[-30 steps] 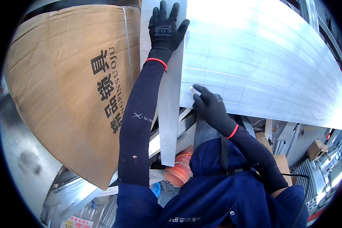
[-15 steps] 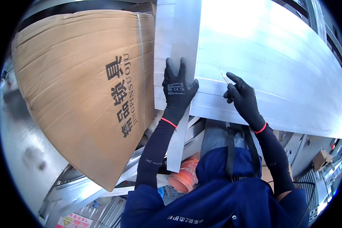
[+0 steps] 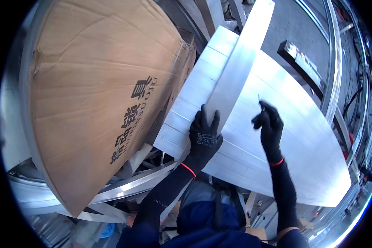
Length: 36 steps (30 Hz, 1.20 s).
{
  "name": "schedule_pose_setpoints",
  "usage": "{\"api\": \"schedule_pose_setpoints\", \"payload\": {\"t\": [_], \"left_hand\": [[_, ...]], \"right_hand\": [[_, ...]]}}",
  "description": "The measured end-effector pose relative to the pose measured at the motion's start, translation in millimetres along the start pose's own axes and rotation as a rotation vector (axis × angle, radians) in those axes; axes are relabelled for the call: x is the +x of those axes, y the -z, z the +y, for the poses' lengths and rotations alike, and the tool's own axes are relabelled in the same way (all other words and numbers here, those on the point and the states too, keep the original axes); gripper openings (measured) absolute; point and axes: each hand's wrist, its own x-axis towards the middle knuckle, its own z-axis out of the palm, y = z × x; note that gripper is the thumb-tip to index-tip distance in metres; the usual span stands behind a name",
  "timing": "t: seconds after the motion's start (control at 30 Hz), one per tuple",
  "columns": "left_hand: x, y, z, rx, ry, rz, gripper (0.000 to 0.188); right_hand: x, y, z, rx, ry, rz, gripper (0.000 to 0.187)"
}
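Observation:
My left hand [image 3: 205,134], in a black glove, holds a long flat metal strip [image 3: 244,45] against a wide silvery metal panel [image 3: 301,124]. Its thumb lies along the strip's right edge, with two fingers spread toward the far end. To the right, my right hand [image 3: 270,122], also gloved in black, is pinched around a thin pen-like stick [image 3: 259,98]. Only the stick's slim tip shows, pointing away from me above the panel; motion blurs it. The strip slants across the panel, whose left part shows several fine crosswise lines.
A large brown cardboard box [image 3: 91,82] stands close on the left. Beyond the panel a dark rectangular metal bar [image 3: 304,66] lies on the grey floor. Long metal profiles [image 3: 332,62] run along the right, and more metal lengths [image 3: 132,186] lie below the box.
The view has turned and shifted, so the panel and strip now slant and more floor shows beyond. My left hand stays on the strip; the right still pinches the stick.

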Motion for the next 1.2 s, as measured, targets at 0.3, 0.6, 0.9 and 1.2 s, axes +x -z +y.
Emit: {"api": "schedule_pose_setpoints", "payload": {"t": [0.3,0.6,0.9,1.2], "left_hand": [[11.9,-9.9,14.3,-0.072,0.043,0.008,0.082],[-22.2,11.1,4.0,-0.237,0.149,0.054,0.084],[-162.8,17.3,-23.5,-0.165,0.442,0.052,0.089],[-139.6,16.3,-18.5,-0.123,0.470,0.102,0.083]], "right_hand": [[173.8,-5.2,-19.7,-1.110,0.583,-0.630,0.046],[200.9,16.5,-12.8,-1.442,0.744,-0.977,0.097],[193.3,4.8,-21.4,-1.500,0.875,-1.069,0.110],[219.5,12.6,-5.2,-1.484,0.896,-1.132,0.110]]}}
